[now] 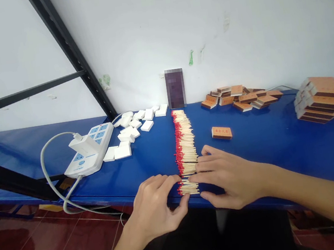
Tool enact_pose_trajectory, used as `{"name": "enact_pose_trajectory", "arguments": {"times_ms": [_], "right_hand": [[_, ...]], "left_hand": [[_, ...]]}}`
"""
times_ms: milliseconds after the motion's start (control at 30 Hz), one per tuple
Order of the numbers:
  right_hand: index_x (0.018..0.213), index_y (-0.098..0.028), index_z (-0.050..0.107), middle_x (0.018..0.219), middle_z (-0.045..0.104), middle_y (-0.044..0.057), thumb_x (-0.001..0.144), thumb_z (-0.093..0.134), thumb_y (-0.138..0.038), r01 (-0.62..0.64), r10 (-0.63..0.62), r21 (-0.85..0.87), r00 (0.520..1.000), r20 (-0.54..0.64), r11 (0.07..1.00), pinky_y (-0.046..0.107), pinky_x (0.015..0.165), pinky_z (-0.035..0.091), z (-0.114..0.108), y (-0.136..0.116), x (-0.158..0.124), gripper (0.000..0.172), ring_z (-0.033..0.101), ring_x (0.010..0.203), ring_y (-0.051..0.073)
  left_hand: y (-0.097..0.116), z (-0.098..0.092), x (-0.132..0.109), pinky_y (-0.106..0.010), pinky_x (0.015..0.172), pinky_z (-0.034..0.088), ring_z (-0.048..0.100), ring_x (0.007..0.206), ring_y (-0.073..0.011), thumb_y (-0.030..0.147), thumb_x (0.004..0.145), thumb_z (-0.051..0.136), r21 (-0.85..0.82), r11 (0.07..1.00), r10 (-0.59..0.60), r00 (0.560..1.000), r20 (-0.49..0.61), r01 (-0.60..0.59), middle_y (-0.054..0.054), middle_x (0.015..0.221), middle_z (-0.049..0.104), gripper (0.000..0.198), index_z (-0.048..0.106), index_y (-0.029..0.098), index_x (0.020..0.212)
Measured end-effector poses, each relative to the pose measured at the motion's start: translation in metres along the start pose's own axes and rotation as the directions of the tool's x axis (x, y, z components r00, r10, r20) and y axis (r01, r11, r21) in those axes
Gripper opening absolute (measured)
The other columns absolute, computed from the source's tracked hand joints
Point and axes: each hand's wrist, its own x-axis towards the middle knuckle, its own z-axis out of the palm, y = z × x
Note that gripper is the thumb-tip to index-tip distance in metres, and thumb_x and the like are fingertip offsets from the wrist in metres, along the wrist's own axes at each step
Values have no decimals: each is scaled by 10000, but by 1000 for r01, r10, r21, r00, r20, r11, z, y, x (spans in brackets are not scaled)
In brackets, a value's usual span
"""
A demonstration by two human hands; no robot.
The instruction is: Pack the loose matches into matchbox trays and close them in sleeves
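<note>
A long row of red-headed matchsticks (185, 139) lies side by side on the blue tabletop, heads to the left. A small group of matchsticks (190, 187) sits at the near end, parted from the row by a narrow gap. My left hand (158, 202) has its thumb and forefinger closed around the head side of this group. At the plain ends, my right hand (229, 176) brackets the same group between forefinger and thumb, its other fingers touching the row. A single orange matchbox (221, 133) rests just beyond my right hand.
White inner boxes (127, 134) lie scattered at the left, beside a white power strip (90, 151) with a cable. Orange matchboxes (243, 97) are heaped at the back right, near a stacked block of matchboxes (320, 100). A dark pixelated panel (176, 89) stands against the wall.
</note>
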Motion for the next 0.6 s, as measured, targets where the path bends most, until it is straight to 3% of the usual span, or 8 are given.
{"name": "enact_pose_trajectory", "arguments": {"times_ms": [267, 600], "right_hand": [[992, -176, 701, 738, 564, -1, 915, 534, -257, 26, -26, 8, 1000, 11, 1000, 358, 736, 276, -1, -1, 0, 201, 444, 667, 158], [961, -170, 701, 766, 575, 23, 942, 512, -256, 34, -34, -25, 999, -5, 999, 367, 734, 286, -2, -1, 1, 208, 452, 691, 170]], "left_hand": [[0, 0, 0, -336, 688, 533, 674, 726, -203, 258, 838, 671, -9, 1000, 2, 1000, -2, -2, -32, 887, 743, 209, 635, 194, 1034], [2, -1, 0, -328, 652, 503, 629, 662, -188, 235, 835, 644, -6, 1000, -5, 1000, 21, 5, -27, 821, 718, 196, 638, 189, 1025]]}}
